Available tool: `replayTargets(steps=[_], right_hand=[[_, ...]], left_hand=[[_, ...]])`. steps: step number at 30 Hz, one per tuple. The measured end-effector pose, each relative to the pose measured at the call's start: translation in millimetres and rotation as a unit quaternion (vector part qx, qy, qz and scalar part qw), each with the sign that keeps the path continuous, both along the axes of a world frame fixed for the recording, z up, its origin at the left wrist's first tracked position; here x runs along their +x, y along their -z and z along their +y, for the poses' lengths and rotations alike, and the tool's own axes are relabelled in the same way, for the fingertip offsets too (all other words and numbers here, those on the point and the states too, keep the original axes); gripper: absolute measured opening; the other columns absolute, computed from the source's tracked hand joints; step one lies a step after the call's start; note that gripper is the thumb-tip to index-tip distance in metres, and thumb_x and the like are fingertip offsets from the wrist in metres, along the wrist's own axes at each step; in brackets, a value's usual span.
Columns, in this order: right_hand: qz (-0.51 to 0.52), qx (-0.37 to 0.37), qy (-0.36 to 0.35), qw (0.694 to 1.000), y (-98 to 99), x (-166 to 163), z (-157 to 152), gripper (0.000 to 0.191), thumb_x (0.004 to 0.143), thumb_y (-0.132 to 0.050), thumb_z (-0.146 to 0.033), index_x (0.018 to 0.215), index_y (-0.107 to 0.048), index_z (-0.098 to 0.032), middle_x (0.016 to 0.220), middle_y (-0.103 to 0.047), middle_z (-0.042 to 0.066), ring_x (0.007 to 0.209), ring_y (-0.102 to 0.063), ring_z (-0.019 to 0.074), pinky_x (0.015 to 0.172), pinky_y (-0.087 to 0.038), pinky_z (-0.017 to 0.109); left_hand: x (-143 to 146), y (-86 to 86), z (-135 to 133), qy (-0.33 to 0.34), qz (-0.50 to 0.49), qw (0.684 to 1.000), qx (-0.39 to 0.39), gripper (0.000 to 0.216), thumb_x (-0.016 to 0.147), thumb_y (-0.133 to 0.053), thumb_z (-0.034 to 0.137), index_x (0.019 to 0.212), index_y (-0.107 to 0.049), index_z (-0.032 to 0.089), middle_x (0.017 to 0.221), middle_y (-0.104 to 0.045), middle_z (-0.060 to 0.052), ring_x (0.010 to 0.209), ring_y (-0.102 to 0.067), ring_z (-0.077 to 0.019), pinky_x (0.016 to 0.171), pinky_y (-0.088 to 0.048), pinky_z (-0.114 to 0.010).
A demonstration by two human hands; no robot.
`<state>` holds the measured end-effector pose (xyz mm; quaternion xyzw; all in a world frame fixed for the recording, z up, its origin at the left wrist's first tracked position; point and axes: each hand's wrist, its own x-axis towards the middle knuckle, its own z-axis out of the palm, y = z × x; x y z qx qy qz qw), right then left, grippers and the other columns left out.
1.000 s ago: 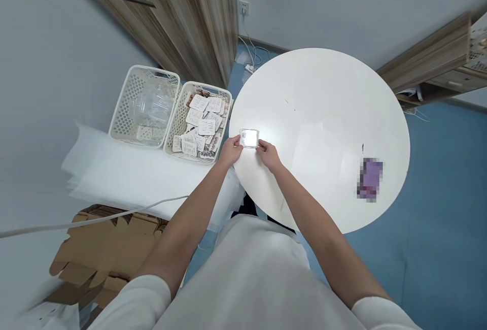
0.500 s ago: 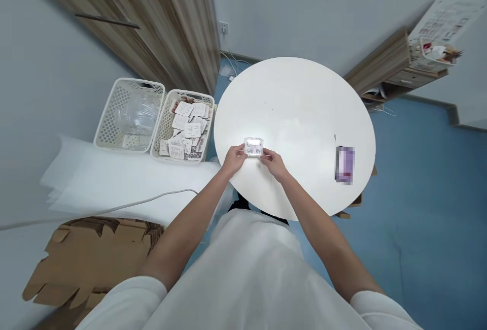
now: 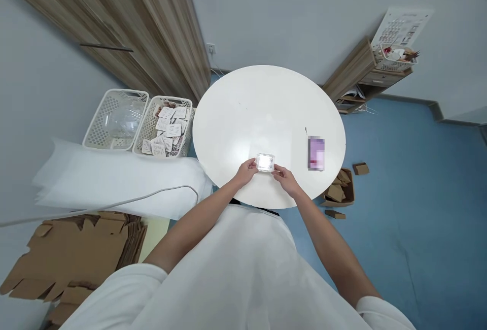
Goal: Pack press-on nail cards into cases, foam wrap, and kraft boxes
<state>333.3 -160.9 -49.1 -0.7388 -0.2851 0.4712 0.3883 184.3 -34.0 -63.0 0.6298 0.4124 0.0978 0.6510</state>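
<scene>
A small clear plastic case [image 3: 265, 162] is held over the near part of the round white table [image 3: 262, 101]. My left hand [image 3: 246, 172] grips its left edge between thumb and fingers. At the opposite edge, my right hand [image 3: 286, 178] pinches the right side. Bright glare covers the top of the case and hides its contents. Whether its underside touches the tabletop I cannot tell. Over to the right on the same table lies a purple item [image 3: 316, 153], blurred by pixelation.
Left of the table stand a white basket of printed cards [image 3: 167, 129] and another basket holding clear plastic [image 3: 124, 119]. White foam sheets [image 3: 114, 177], a cable and flattened cardboard boxes [image 3: 72, 254] lie nearer. An open carton [image 3: 340, 188] sits on the floor at right.
The view has shifted. Both hands have carried the clear case rightward over the table, and glare now covers the small shapes that showed inside it.
</scene>
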Motion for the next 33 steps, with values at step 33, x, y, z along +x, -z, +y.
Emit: replayTargets(steps=[33], right_hand=[[-0.409, 0.066, -0.28, 0.866, 47.9, 29, -80, 0.028, 0.073, -0.06, -0.036, 0.096, -0.058, -0.019, 0.115, -0.052, 0.012, 0.108, -0.046, 0.0268, 0.09, -0.037, 0.043]], left_hand=[[-44, 23.9, -31, 0.31, 0.156, 0.821, 0.453, 0.016, 0.076, -0.055, 0.029, 0.09, -0.057, 0.021, 0.1, -0.056, -0.006, 0.093, -0.049, -0.0215, 0.084, -0.032, -0.039]])
